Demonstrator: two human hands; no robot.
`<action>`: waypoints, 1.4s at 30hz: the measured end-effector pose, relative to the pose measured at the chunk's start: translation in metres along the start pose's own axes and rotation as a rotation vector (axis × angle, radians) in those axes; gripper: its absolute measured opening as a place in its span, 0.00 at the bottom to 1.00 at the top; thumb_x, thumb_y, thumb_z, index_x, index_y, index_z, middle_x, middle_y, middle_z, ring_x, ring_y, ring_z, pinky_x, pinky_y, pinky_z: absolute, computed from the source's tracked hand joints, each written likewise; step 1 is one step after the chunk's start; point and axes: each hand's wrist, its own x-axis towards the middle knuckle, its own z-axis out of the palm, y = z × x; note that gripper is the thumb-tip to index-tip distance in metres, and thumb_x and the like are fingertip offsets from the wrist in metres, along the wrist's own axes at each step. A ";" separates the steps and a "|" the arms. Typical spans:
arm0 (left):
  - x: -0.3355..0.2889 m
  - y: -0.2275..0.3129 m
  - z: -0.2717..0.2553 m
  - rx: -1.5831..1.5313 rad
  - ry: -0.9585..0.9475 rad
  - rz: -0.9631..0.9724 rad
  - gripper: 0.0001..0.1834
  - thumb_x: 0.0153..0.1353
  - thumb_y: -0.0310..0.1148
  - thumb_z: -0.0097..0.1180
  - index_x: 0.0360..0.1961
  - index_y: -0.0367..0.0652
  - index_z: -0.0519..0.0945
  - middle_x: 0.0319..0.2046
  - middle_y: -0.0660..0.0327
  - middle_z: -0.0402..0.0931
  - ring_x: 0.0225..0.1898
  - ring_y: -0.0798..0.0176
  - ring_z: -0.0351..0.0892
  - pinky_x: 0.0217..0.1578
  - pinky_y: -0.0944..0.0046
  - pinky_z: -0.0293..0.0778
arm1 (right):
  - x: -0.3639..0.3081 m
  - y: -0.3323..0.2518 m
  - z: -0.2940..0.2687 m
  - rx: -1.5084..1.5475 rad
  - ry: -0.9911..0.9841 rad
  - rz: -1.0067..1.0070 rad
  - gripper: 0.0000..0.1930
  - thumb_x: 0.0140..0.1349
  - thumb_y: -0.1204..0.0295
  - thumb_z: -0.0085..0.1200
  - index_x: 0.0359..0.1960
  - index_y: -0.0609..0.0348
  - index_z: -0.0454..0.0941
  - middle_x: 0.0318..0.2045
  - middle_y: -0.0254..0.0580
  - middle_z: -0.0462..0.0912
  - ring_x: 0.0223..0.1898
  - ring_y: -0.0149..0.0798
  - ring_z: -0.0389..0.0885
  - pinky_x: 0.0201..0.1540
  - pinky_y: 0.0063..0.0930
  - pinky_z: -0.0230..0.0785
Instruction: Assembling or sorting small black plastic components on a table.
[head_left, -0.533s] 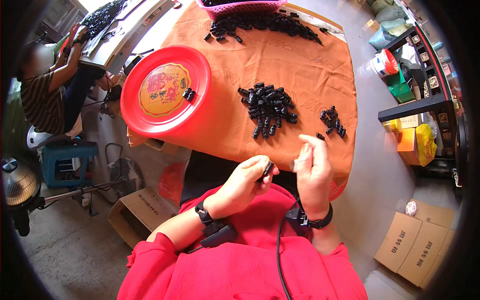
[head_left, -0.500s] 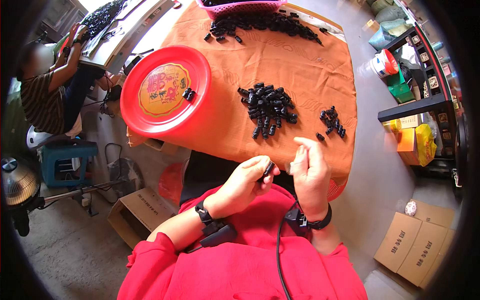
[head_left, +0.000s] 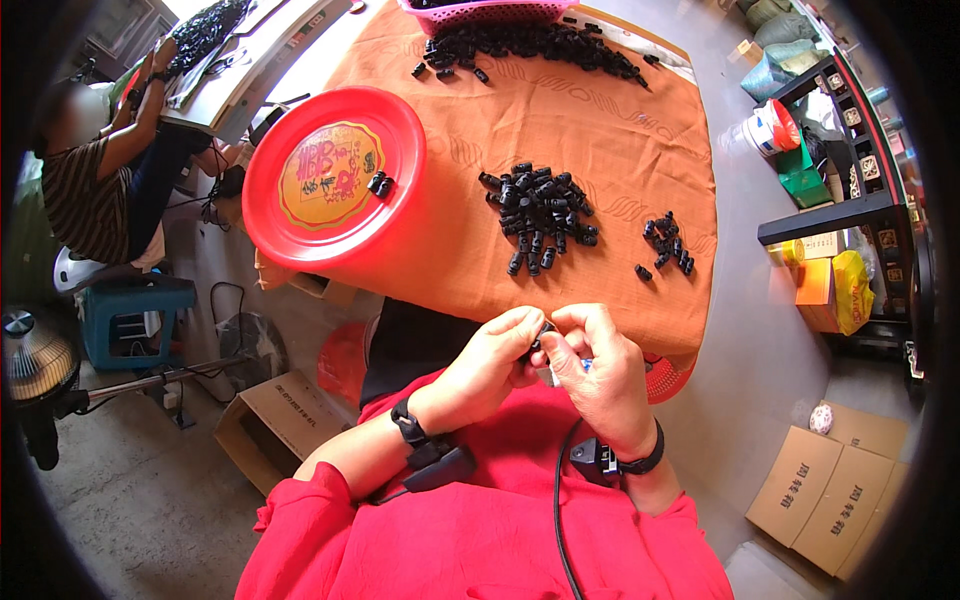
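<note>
Pink characters on red tray (head_left: 268, 190), black characters on right-hand carton (head_left: 822, 498), small print on left-hand carton (head_left: 300, 412)

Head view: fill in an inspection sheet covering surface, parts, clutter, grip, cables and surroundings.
Surface: orange cloth, wrinkled.
Parts: middle heap of black pieces, smaller cluster to its right, a few pieces on the round red tray.
Clutter: pink basket at the far edge, loose black pieces before it.
Grip: left hand holds a dark piece; right hand is at it, exact contact hidden.
Cables: black cable over the red top.
Surroundings: seated person at left, open cardboard box lower left.
</note>
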 end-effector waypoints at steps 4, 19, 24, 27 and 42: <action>-0.002 0.004 0.004 0.145 0.079 0.006 0.11 0.75 0.43 0.47 0.38 0.50 0.74 0.27 0.72 0.69 0.26 0.78 0.64 0.25 0.74 0.60 | -0.001 0.007 0.003 0.008 -0.015 -0.017 0.05 0.68 0.72 0.56 0.40 0.58 0.74 0.24 0.40 0.85 0.24 0.37 0.86 0.26 0.29 0.74; -0.004 0.003 0.004 0.192 -0.001 0.049 0.13 0.76 0.43 0.45 0.38 0.47 0.73 0.28 0.71 0.69 0.27 0.77 0.65 0.27 0.74 0.62 | 0.001 0.004 0.011 -0.270 0.212 -0.079 0.05 0.68 0.75 0.51 0.43 0.58 0.75 0.20 0.49 0.80 0.23 0.52 0.83 0.25 0.42 0.72; -0.004 0.002 0.002 0.106 -0.008 0.002 0.12 0.76 0.43 0.45 0.39 0.48 0.73 0.29 0.71 0.70 0.28 0.77 0.68 0.29 0.75 0.64 | 0.002 0.006 0.012 -0.325 0.211 -0.069 0.05 0.69 0.74 0.51 0.44 0.59 0.74 0.18 0.49 0.80 0.23 0.52 0.83 0.25 0.43 0.72; -0.003 0.001 0.001 0.098 -0.009 0.005 0.12 0.76 0.43 0.46 0.39 0.48 0.73 0.29 0.71 0.70 0.28 0.77 0.68 0.28 0.75 0.64 | 0.003 0.006 0.012 -0.340 0.207 -0.065 0.05 0.69 0.74 0.51 0.44 0.59 0.74 0.18 0.50 0.80 0.23 0.52 0.83 0.25 0.44 0.72; -0.001 -0.002 0.002 0.231 0.008 0.081 0.12 0.76 0.43 0.45 0.39 0.48 0.72 0.27 0.70 0.69 0.26 0.76 0.65 0.26 0.74 0.61 | 0.003 0.010 0.014 -0.360 0.221 -0.098 0.06 0.68 0.74 0.51 0.44 0.58 0.74 0.18 0.50 0.79 0.22 0.53 0.82 0.23 0.45 0.72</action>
